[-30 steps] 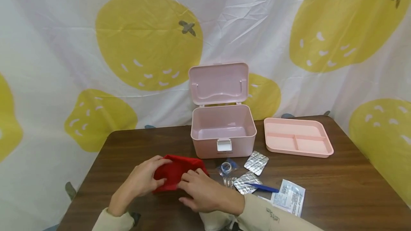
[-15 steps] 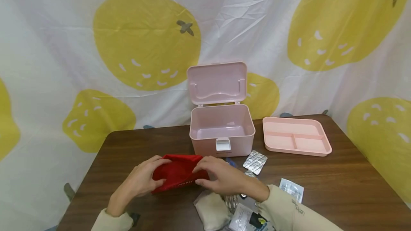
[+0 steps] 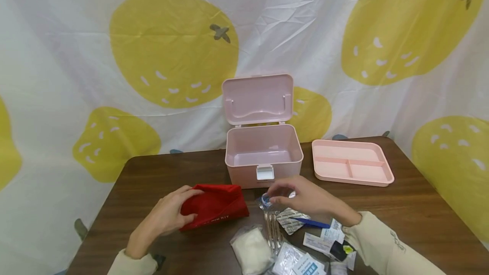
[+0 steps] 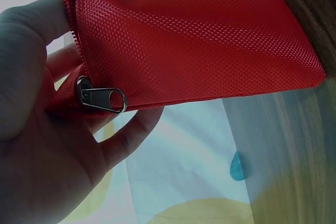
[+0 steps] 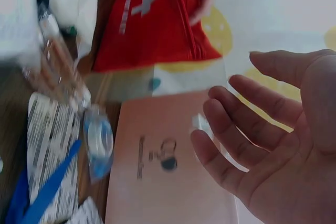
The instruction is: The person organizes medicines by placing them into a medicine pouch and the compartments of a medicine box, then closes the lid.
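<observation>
My left hand (image 3: 164, 215) grips the left end of a red first aid pouch (image 3: 225, 207), holding its zipped mouth open. Thumb and fingers wrap that edge beside the metal zipper pull (image 4: 102, 97) in the left wrist view. My right hand (image 3: 302, 196) hovers over the small supplies in front of the pink box, its fingertips close to a wrapped roll of tape (image 3: 265, 200). In the right wrist view the fingers are spread with nothing between them, and the tape lies beside the box. Foil blister packs (image 3: 288, 222) are partly covered by the hand and blue tweezers (image 3: 311, 223).
A pink box (image 3: 263, 175) with its lid raised stands at the back, a divided pink tray (image 3: 353, 162) to its right. Wrapped cotton swabs (image 3: 273, 232), a white pad in a bag (image 3: 252, 251) and several packets (image 3: 307, 264) lie near the front.
My right hand has left the pouch and moved right, first over its right end, now over the tape roll. My left hand keeps its grip on the pouch.
</observation>
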Motion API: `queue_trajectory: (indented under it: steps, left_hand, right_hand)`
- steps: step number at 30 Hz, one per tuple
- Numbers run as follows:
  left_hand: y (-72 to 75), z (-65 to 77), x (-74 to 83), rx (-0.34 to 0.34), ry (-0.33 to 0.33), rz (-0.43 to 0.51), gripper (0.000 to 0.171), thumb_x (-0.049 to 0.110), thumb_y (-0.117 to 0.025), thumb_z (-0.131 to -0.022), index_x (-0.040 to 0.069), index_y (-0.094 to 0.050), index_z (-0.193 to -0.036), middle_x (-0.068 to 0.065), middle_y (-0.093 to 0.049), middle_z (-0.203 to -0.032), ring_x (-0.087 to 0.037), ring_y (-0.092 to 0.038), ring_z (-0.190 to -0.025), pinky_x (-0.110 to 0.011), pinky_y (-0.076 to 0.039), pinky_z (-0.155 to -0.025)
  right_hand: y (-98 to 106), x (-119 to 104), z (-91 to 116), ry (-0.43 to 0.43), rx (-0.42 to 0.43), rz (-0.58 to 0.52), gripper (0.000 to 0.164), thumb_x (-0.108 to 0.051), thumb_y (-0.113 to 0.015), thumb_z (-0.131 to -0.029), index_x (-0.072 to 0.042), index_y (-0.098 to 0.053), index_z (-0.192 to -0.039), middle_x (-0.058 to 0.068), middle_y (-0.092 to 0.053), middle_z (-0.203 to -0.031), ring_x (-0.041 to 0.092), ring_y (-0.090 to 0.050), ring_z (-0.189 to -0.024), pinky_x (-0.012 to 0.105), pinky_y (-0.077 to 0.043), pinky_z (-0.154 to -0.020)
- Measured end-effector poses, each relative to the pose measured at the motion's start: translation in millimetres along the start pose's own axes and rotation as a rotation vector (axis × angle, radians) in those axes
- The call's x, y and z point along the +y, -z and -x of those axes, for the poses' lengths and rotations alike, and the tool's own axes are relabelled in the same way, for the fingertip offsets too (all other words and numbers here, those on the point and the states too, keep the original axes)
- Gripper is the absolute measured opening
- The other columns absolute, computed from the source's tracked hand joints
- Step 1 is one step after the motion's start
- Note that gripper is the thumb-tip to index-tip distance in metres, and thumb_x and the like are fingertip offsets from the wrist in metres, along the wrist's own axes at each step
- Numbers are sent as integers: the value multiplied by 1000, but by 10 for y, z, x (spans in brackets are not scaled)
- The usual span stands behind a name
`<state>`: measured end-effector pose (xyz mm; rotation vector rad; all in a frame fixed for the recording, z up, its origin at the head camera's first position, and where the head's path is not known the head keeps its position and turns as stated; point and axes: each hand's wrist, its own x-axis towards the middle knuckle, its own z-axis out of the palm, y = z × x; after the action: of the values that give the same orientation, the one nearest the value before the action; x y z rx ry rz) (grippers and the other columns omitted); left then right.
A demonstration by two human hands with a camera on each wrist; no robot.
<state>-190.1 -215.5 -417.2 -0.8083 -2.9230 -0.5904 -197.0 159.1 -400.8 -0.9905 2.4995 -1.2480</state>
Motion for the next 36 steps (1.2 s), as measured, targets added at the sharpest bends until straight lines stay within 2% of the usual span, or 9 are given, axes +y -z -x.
queue_trajectory:
  steps: [7, 14, 16, 21, 23, 26, 30, 36]
  left_hand:
    - [-5, 0, -14, -19, 11, 12, 50, 12, -82, -77, 13, -64, -124, -1, -63, -117, -20, -63, -98, -41, -56, -80]
    - [-16, 2, -21, -36, 17, 27, 52, 14, -82, -78, 13, -64, -126, 0, -62, -117, -19, -62, -98, -38, -55, -79]
    - [-14, -1, -30, -30, 6, 22, 52, 15, -83, -78, 13, -64, -126, 0, -62, -117, -18, -62, -97, -38, -55, -79]
    - [-1, -3, -40, -18, -8, 20, 52, 15, -83, -77, 12, -64, -125, -1, -63, -116, -18, -62, -97, -38, -56, -79]
    - [0, -3, -41, -18, -12, 18, 52, 15, -83, -77, 12, -64, -125, -1, -63, -116, -19, -62, -97, -37, -56, -79]
    - [-1, -5, -42, -19, -16, 18, 52, 16, -83, -77, 12, -64, -125, -1, -63, -116, -18, -62, -97, -37, -56, -79]
    - [2, -8, -43, -25, -11, 23, 52, 17, -83, -77, 12, -64, -126, -1, -63, -116, -18, -62, -97, -37, -56, -80]
    - [-4, -19, -56, -40, 0, 34, 53, 18, -83, -78, 13, -63, -126, -1, -62, -118, -19, -62, -99, -37, -56, -79]
  right_hand:
    - [228, 173, 204, -46, -21, 40, 15, -29, -65, -96, -21, -72, -107, -5, -73, -100, 8, -64, -95, 33, -53, -84]
    - [402, 356, 488, -273, -64, -114, 19, -27, -72, -91, -17, -71, -107, 1, -69, -99, 20, -62, -94, 29, -50, -82]
    - [448, 426, 562, -276, -81, -121, 20, -27, -73, -90, -16, -71, -107, 3, -68, -98, 21, -62, -92, 28, -51, -80]
    - [570, 625, 698, -180, -111, -36, 23, -24, -73, -90, -9, -71, -107, -1, -68, -92, 12, -62, -84, 26, -52, -75]
    - [618, 698, 748, -174, -120, -16, 25, -22, -74, -88, -6, -70, -107, -2, -68, -89, 9, -62, -80, 25, -52, -71]
    - [676, 793, 823, -222, -133, -11, 30, -20, -77, -85, -1, -68, -106, -1, -67, -84, 7, -60, -75, 23, -50, -66]
    - [719, 899, 913, -341, -152, -24, 32, -16, -79, -81, 3, -66, -104, 0, -64, -78, 7, -55, -69, 22, -45, -62]
    - [696, 1035, 1018, -415, -156, -13, 25, -11, -81, -76, 1, -65, -90, -2, -60, -68, 7, -51, -60, 21, -39, -56]
